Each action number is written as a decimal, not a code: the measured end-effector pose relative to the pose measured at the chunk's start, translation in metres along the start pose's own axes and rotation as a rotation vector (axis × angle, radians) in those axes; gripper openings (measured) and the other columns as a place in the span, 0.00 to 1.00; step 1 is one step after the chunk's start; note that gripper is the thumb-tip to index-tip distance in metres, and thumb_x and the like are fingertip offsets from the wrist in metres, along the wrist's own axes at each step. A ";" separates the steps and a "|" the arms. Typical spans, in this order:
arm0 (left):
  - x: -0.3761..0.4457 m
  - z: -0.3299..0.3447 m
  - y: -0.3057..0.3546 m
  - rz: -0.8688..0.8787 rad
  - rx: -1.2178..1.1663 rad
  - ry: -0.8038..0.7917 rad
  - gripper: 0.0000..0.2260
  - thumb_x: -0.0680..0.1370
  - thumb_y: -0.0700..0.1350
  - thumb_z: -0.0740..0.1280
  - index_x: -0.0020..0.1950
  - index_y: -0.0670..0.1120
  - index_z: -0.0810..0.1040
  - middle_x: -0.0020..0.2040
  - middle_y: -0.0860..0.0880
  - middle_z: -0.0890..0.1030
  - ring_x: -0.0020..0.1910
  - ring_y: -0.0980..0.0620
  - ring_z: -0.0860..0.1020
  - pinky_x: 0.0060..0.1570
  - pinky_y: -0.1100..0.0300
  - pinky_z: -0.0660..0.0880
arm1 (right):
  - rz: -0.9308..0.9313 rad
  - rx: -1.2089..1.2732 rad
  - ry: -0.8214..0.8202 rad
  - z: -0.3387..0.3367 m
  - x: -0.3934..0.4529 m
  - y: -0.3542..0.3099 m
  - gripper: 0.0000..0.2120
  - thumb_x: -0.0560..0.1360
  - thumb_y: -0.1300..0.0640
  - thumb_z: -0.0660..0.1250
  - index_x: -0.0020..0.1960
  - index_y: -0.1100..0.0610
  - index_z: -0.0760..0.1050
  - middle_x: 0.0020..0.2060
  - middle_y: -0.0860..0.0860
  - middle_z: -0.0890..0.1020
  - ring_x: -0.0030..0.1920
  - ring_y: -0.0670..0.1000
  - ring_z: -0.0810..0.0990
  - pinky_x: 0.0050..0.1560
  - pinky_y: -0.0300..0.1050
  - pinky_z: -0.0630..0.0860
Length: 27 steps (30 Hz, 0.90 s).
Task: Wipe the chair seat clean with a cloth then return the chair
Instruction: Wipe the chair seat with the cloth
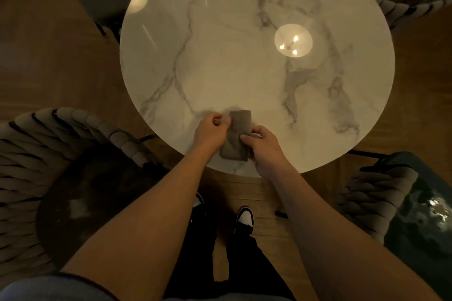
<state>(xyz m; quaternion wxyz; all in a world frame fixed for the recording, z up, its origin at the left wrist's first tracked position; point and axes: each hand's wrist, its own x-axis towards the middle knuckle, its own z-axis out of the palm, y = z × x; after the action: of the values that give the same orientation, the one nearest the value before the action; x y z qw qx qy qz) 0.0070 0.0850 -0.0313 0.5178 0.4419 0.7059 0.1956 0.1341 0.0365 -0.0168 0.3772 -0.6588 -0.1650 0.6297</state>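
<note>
Both hands, left hand point(212, 129) and right hand point(263, 145), pinch the folded grey cloth point(236, 135) lying on the marble table point(244, 68).

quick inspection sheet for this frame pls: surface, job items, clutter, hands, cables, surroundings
Surface: round marble table, glossy, lamp reflections.
Job's things: folded grey cloth lying on the table's near edge; woven-back chair at the person's left, pulled out, dark seat.
Clutter: nothing seen.
Hands: left hand and right hand both pinch the cloth.
Cables: nothing seen.
Surroundings: wood floor; second woven chair at the right; more chairs at the far side.
</note>
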 end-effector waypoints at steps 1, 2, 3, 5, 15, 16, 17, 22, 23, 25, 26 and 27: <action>-0.006 0.000 0.001 -0.077 -0.143 -0.043 0.23 0.75 0.63 0.65 0.59 0.47 0.79 0.54 0.50 0.82 0.53 0.50 0.80 0.57 0.48 0.78 | 0.003 0.039 -0.037 -0.001 -0.004 -0.001 0.08 0.80 0.69 0.65 0.51 0.57 0.75 0.47 0.57 0.83 0.47 0.54 0.83 0.39 0.44 0.81; -0.012 -0.001 0.003 -0.163 -0.279 -0.107 0.25 0.74 0.66 0.64 0.57 0.47 0.81 0.53 0.48 0.83 0.51 0.49 0.82 0.55 0.47 0.79 | 0.001 0.067 -0.071 -0.002 -0.009 -0.002 0.09 0.80 0.70 0.64 0.53 0.57 0.76 0.47 0.56 0.84 0.46 0.53 0.84 0.37 0.42 0.80; -0.019 -0.002 0.005 -0.244 -0.384 -0.182 0.26 0.73 0.67 0.65 0.56 0.46 0.81 0.51 0.47 0.84 0.50 0.47 0.83 0.54 0.47 0.80 | -0.002 0.079 -0.104 -0.004 -0.013 -0.003 0.10 0.80 0.70 0.64 0.56 0.57 0.76 0.48 0.55 0.84 0.46 0.52 0.84 0.37 0.41 0.80; -0.030 -0.005 -0.001 -0.305 -0.505 -0.287 0.24 0.74 0.62 0.68 0.57 0.43 0.81 0.51 0.45 0.85 0.52 0.45 0.83 0.55 0.45 0.79 | 0.001 0.080 -0.159 -0.006 -0.020 -0.003 0.13 0.80 0.70 0.63 0.60 0.57 0.76 0.51 0.57 0.84 0.48 0.53 0.84 0.40 0.42 0.81; -0.095 -0.017 -0.059 -0.153 -0.690 -0.126 0.08 0.77 0.42 0.69 0.55 0.46 0.80 0.56 0.41 0.82 0.57 0.41 0.80 0.60 0.40 0.75 | -0.004 -0.103 -0.203 -0.004 -0.053 0.028 0.02 0.80 0.60 0.70 0.52 0.56 0.81 0.47 0.54 0.86 0.47 0.52 0.85 0.40 0.44 0.81; -0.102 -0.018 -0.067 -0.182 -0.749 -0.119 0.08 0.77 0.41 0.69 0.56 0.45 0.79 0.56 0.40 0.82 0.58 0.40 0.79 0.61 0.39 0.74 | -0.007 -0.124 -0.214 -0.001 -0.056 0.036 0.02 0.80 0.60 0.70 0.51 0.56 0.81 0.45 0.53 0.86 0.45 0.51 0.85 0.40 0.44 0.81; -0.111 -0.019 -0.075 -0.225 -0.818 -0.124 0.09 0.78 0.42 0.68 0.57 0.43 0.79 0.57 0.39 0.81 0.58 0.39 0.79 0.62 0.39 0.74 | -0.004 -0.146 -0.233 0.003 -0.059 0.044 0.02 0.80 0.61 0.70 0.49 0.56 0.81 0.43 0.53 0.85 0.44 0.51 0.84 0.42 0.44 0.81; -0.157 -0.027 -0.121 -0.338 -0.982 -0.102 0.15 0.80 0.45 0.65 0.64 0.42 0.76 0.59 0.39 0.81 0.59 0.40 0.79 0.60 0.44 0.76 | 0.018 -0.351 -0.354 0.023 -0.078 0.086 0.02 0.79 0.61 0.71 0.48 0.56 0.81 0.44 0.54 0.85 0.45 0.53 0.83 0.47 0.47 0.80; -0.167 -0.030 -0.131 -0.334 -1.001 -0.061 0.14 0.80 0.44 0.65 0.64 0.42 0.76 0.58 0.40 0.81 0.57 0.41 0.80 0.58 0.45 0.77 | 0.016 -0.395 -0.363 0.027 -0.083 0.095 0.00 0.78 0.60 0.72 0.48 0.55 0.82 0.46 0.55 0.85 0.48 0.56 0.84 0.50 0.50 0.81; -0.186 -0.036 -0.148 -0.328 -1.015 0.006 0.13 0.80 0.43 0.64 0.64 0.44 0.76 0.55 0.42 0.83 0.54 0.43 0.82 0.54 0.47 0.79 | 0.014 -0.481 -0.375 0.036 -0.092 0.114 0.03 0.77 0.54 0.74 0.50 0.53 0.82 0.50 0.55 0.85 0.54 0.58 0.83 0.58 0.57 0.80; -0.195 -0.040 -0.157 -0.331 -1.015 0.034 0.12 0.80 0.44 0.64 0.64 0.46 0.76 0.55 0.43 0.83 0.53 0.44 0.82 0.53 0.48 0.79 | 0.017 -0.517 -0.388 0.042 -0.097 0.123 0.04 0.77 0.52 0.74 0.50 0.51 0.83 0.51 0.53 0.85 0.56 0.57 0.83 0.59 0.57 0.81; -0.204 -0.044 -0.166 -0.340 -1.011 0.064 0.11 0.81 0.44 0.64 0.63 0.47 0.76 0.55 0.43 0.83 0.53 0.44 0.82 0.53 0.48 0.79 | 0.019 -0.555 -0.401 0.047 -0.103 0.132 0.05 0.77 0.50 0.74 0.51 0.50 0.82 0.51 0.52 0.85 0.56 0.55 0.83 0.60 0.57 0.81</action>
<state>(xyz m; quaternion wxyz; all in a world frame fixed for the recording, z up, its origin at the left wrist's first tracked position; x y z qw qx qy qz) -0.0876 -0.1644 -0.0225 0.6688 0.0104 0.6007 0.4380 0.0395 -0.1085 -0.0329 0.1378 -0.6007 -0.3948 0.6814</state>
